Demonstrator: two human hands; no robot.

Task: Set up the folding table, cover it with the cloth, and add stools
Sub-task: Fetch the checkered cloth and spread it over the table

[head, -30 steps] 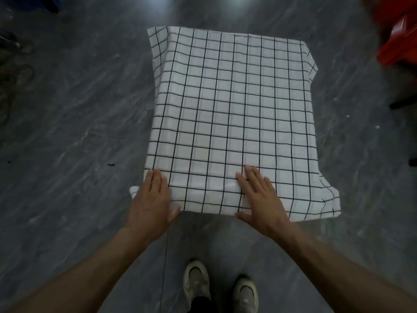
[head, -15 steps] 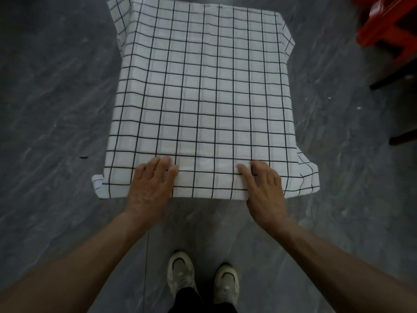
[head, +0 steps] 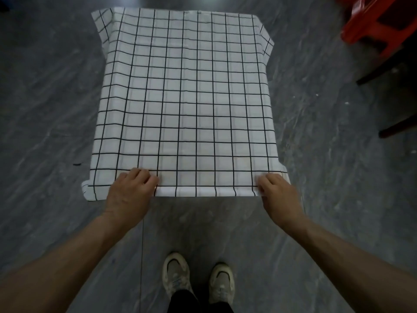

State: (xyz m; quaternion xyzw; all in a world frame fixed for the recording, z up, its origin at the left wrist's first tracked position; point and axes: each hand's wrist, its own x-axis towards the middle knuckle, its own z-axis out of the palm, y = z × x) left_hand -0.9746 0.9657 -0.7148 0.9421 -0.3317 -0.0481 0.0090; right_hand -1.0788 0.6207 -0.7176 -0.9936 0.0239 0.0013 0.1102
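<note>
Both hands work the near hem of the cloth (head: pixel 185 98); the left hand (head: pixel 129 193) has its fingers curled over the edge toward the near-left corner, apparently pinching the fabric, while the right hand (head: pixel 278 195) curls over the hem at the near-right corner in the same way, though whether either thumb closes underneath is hidden; the white, black-gridded cloth lies flat over the counter, which it hides entirely, its long axis running straight away from the person, with flaps hanging at the side edges and small loose tabs at the corners; the hands sit apart along the short near side, so any tug toward the body should draw the whole sheet along that long axis; covering seems nearly finished, with squaring the overhang the step in hand; what matters next, by my reading, is the red stool (head: pixel 372 28), which stands on the grey floor (head: pixel 45 109) at the far right, well apart from the counter; it lies on the right hand's side, making that hand the nearer one; dark legs of some other furniture show below it; the person's shoes (head: pixel 198 281) stand just short of the near edge.
</note>
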